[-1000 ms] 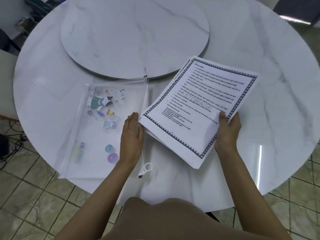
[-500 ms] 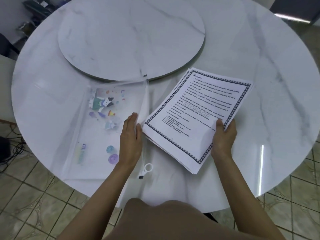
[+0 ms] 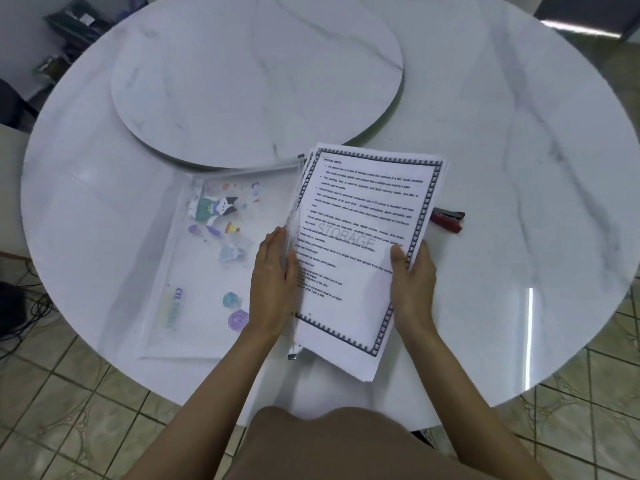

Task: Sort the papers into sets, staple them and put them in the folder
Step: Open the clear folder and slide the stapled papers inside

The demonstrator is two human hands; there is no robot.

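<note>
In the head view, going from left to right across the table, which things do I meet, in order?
clear folder → left hand → stack of papers → red stapler. The right hand grips the papers and overlaps them, so it is left out.

There was one round table, with one raised round disc toward its 12 o'clock. One clear folder lay toward the table's 7 o'clock. One stack of papers sat at the folder's 3 o'clock, its sheets too close to count. One red stapler lay at the stack's 3 o'clock. Two hands showed: one left hand and one right hand.
</note>
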